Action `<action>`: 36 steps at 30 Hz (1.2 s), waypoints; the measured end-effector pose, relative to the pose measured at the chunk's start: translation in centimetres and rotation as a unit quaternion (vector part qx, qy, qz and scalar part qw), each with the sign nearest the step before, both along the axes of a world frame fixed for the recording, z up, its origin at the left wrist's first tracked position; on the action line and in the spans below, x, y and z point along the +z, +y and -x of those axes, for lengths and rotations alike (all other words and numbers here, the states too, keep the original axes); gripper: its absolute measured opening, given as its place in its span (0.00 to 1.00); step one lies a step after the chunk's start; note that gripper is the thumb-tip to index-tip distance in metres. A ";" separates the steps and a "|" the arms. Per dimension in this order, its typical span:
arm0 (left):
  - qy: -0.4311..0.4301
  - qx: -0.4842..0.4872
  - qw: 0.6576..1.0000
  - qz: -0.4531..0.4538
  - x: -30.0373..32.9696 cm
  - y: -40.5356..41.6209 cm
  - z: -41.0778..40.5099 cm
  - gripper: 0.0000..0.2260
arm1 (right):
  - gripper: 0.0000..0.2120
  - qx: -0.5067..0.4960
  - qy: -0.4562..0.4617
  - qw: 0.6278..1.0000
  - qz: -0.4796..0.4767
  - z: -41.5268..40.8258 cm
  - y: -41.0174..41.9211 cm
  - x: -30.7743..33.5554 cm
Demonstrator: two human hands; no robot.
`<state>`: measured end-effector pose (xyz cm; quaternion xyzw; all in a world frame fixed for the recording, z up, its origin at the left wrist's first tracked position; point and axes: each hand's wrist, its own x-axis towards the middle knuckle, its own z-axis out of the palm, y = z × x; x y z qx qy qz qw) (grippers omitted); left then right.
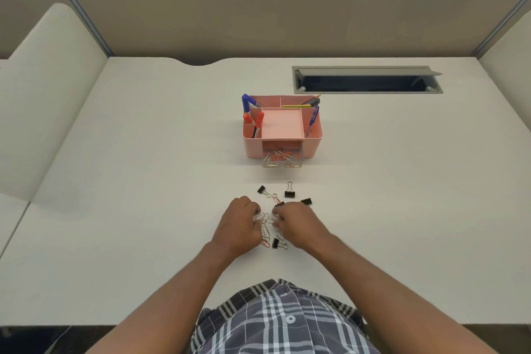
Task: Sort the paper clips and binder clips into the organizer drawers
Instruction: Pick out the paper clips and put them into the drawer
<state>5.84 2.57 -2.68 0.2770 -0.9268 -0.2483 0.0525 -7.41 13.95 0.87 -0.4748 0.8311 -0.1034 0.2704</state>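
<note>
A: Right, hands first. Where do they sit?

B: Both low on the tabletop (pixel 143 210), knuckles up, over a loose heap of paper clips (pixel 265 223). Left hand (pixel 240 225) at 9 o'clock of the heap, fingers curled onto the silver clips. Right hand (pixel 298 223) at 3 o'clock, fingers curled in and pinching at the same heap. Which clip each has, I cannot tell.

A: Binder clips?

B: Black ones, scattered round the hands. One at 11 o'clock of the heap (pixel 261 189), one standing at 12 to 1 o'clock (pixel 289 193), one at 2 o'clock (pixel 307 201) just beside the right knuckles, one at 6 o'clock (pixel 276 243) between the wrists. A red paper clip (pixel 265 244) lies near that last one.

A: Organizer?

B: Pink organizer (pixel 311 144) at 12 o'clock, well apart from the heap. Its clear drawer (pixel 282 163) is pulled partway out, holding red and silver clips. Markers (pixel 246 101) and pens stand in the top compartments.
</note>
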 end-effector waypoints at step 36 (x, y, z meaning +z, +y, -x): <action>0.080 0.070 0.988 -0.109 4.5 -1.8 4.3 0.08 | 0.05 -0.208 -0.139 0.961 0.121 4.7 -1.6 4.8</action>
